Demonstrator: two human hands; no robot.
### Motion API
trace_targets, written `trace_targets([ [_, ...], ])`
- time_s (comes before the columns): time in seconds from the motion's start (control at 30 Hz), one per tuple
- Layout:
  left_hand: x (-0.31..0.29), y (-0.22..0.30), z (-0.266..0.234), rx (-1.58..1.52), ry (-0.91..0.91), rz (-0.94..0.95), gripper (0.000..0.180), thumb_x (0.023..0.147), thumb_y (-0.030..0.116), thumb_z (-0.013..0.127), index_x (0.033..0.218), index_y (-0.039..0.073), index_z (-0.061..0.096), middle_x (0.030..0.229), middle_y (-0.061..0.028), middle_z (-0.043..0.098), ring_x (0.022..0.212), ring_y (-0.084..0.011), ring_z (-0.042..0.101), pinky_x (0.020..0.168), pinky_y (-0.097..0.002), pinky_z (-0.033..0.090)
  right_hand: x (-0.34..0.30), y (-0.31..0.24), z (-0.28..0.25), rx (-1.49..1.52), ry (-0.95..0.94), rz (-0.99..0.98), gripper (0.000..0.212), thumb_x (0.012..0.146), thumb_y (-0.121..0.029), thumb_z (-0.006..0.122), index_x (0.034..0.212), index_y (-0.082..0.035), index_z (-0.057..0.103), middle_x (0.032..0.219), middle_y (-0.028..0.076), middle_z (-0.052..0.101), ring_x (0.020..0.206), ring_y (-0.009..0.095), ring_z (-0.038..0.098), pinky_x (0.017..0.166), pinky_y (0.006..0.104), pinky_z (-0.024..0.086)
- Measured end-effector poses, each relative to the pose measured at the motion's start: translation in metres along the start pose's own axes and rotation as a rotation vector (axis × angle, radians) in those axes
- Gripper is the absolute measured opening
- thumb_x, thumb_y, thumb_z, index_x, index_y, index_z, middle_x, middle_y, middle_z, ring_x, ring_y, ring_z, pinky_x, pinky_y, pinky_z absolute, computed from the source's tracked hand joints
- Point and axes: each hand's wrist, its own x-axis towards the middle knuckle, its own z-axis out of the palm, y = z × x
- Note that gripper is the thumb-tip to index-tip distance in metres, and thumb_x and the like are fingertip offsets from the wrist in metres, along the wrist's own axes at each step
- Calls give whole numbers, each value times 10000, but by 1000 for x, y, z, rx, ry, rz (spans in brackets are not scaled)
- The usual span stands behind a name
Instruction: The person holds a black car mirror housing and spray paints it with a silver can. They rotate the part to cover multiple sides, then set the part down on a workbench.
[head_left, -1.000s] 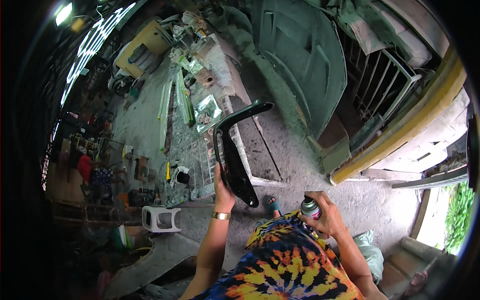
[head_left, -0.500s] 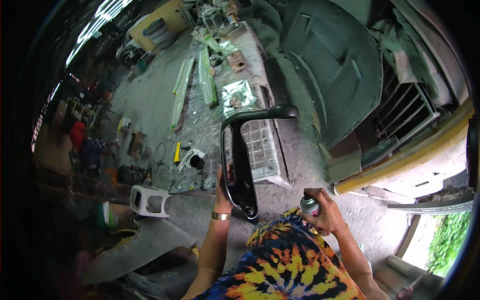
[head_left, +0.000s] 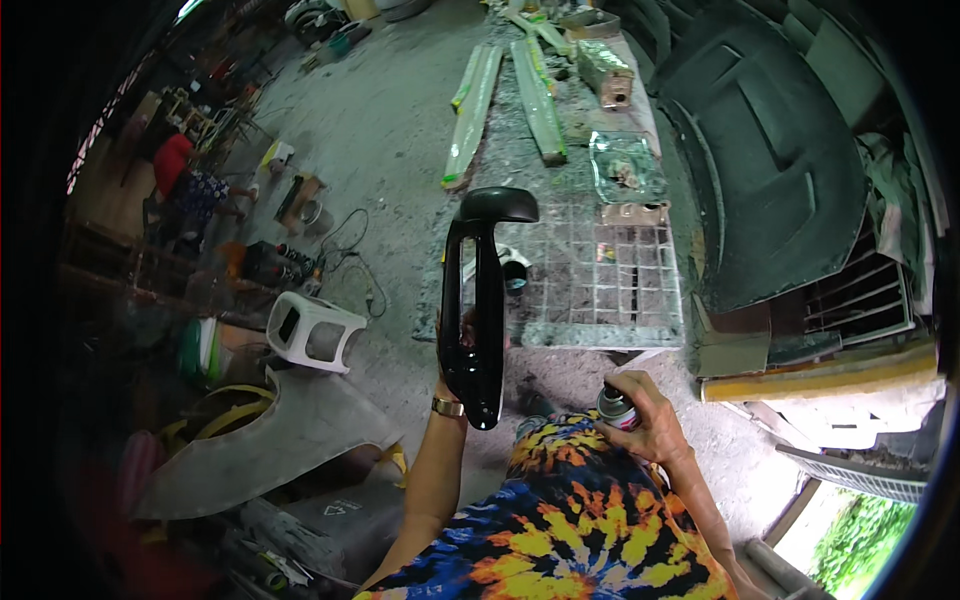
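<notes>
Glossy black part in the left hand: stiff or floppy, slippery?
The black part is probably stiff: held by its lower end in the left hand, it stands upright without sagging. Its glossy surface looks slippery. Likely light, since one hand lifts it.

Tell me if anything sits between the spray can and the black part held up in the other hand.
Nothing visible does. The right hand holds the spray can low; the left hand holds the glossy black part upright, with open air between them.

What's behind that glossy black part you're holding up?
Behind the black part, held up in the left hand, lie the gridded panel and a small dark can on the floor. The part covers the panel's left edge.
</notes>
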Motion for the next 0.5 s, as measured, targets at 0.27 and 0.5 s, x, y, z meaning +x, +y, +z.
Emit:
trace_targets([
  [0.27,-50,38,-77,-49,44,134,679,1062,617,454,1497,103,541,1225,-108,714,1088,-249,696,951,-430,601,49,-33,32,-54,-163,-132,759,832,-285,870,1483,-142,507,1337,213,594,1124,424,671,950,460,577],
  [0.5,-26,42,-31,11,253,131,523,1023,451,608,1368,59,583,937,-68,670,773,-201,617,672,-366,553,57,-36,27,0,-101,-116,789,821,-253,887,1491,-133,489,1312,205,603,1136,413,670,966,450,568],
])
